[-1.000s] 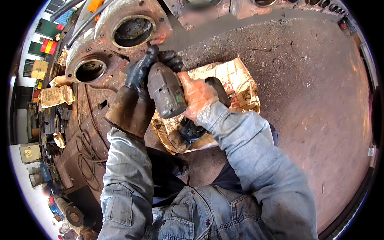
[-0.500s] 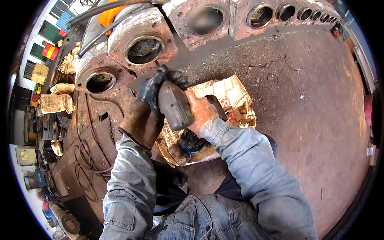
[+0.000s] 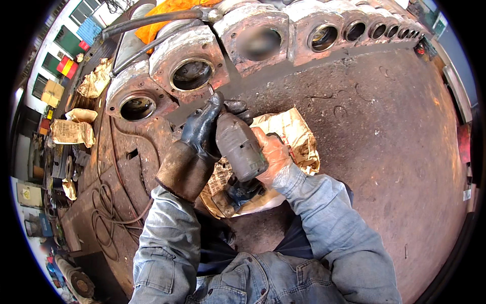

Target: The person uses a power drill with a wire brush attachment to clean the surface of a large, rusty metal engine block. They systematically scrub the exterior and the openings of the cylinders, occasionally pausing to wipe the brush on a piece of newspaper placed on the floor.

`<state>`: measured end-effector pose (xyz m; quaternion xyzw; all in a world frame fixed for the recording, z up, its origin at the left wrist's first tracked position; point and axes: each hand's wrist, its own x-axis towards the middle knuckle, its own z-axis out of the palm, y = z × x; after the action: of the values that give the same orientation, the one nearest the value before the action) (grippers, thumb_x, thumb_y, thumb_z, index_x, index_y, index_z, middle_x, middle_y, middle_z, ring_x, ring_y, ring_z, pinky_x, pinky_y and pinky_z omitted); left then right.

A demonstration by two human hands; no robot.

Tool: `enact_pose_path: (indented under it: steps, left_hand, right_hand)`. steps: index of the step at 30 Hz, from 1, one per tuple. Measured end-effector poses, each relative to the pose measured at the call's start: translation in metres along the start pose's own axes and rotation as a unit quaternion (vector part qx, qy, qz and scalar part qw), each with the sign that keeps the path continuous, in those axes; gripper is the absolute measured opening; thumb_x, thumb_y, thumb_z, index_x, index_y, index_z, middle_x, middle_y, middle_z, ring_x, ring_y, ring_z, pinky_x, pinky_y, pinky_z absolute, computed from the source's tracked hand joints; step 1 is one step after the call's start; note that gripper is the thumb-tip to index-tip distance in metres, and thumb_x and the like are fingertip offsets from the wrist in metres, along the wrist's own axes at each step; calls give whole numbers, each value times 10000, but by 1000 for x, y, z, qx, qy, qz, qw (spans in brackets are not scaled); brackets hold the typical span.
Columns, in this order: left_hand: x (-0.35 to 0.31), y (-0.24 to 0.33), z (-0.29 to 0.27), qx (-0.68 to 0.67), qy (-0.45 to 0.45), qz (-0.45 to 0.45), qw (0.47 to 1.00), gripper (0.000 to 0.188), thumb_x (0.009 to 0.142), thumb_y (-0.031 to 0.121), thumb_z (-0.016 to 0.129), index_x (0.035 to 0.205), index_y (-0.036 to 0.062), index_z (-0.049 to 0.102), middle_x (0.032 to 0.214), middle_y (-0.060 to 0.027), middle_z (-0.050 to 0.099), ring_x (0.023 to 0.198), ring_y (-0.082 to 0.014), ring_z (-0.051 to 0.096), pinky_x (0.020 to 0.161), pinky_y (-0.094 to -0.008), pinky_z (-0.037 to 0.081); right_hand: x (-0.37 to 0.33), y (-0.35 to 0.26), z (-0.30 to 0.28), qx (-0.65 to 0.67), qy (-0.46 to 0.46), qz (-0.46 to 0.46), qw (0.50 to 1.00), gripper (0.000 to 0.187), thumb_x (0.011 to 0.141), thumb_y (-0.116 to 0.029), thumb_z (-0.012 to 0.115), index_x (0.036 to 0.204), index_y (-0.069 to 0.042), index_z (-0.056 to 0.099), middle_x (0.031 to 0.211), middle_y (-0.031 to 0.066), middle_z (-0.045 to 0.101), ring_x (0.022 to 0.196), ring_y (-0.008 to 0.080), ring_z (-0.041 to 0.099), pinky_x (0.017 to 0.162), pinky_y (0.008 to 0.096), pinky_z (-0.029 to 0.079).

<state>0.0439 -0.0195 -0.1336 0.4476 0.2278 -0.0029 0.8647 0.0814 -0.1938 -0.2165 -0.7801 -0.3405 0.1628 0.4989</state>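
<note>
My right hand (image 3: 275, 153), in a thin see-through glove, grips the rear of a dark grey pistol-grip power tool (image 3: 240, 147). My left hand (image 3: 200, 124) wears a dark blue work glove with a brown cuff. It is closed around the tool's front end, where the fingers are partly hidden. A thin metal tip (image 3: 210, 89) sticks out past the left fingers, close to the lower edge of a rusty flanged casting (image 3: 215, 49) with a round bore. Whether the tip touches the casting, I cannot tell. Below the tool lies a spare dark glove (image 3: 244, 192) on a brown paper sack (image 3: 288, 126).
More flanged castings (image 3: 346, 17) run in a row to the far right. A black hose (image 3: 152, 20) and orange cloth (image 3: 161, 12) lie over the castings at left. Coiled hose (image 3: 104, 213) rests on the left floor plates, near paper sacks (image 3: 73, 131). Wire scraps lie on the floor.
The whole view has shifted, so the castings appear lower and farther right. The tool's rear has swung slightly right, with both hands still on it.
</note>
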Motion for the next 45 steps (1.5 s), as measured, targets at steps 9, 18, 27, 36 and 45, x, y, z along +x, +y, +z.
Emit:
enact_pose_path:
  steps: [9,18,27,36,45]
  left_hand:
    - [28,-17,31,-35,-37,12,999,397,938,331,694,1111,-22,640,1018,-144,699,891,-260,681,786,-374,580]
    - [33,33,43,193,77,367,907,124,921,125,721,1020,53,699,986,-81,713,871,-139,653,810,-269,534]
    - [31,116,36,689,81,476,541,317,950,116,640,1256,29,643,1265,-160,650,1116,-225,653,958,-341,512]
    - [61,115,-5,724,118,560,386,383,881,114,661,1263,93,634,1237,-168,644,1165,-360,608,997,-407,493]
    - [64,113,3,721,139,566,375,370,886,141,663,1255,122,638,1241,-141,645,1157,-352,609,983,-412,503]
  right_hand:
    - [1,20,-19,785,30,178,593,211,974,-162,600,1138,-32,625,1031,100,694,919,232,692,815,380,580]
    - [6,30,-60,920,-74,107,369,282,996,-207,537,1194,-13,586,1115,143,680,1001,298,673,919,468,554]
    - [30,70,-31,909,-52,121,395,373,1015,-299,426,1277,-77,569,1245,152,631,1112,323,625,942,521,520]
    - [52,60,-28,749,-29,23,661,403,937,-276,579,1279,-63,566,1217,137,647,1096,298,637,933,458,521]
    - [43,64,-19,94,210,-135,964,532,872,-260,713,1317,-34,528,1235,138,642,1141,278,627,999,378,495]
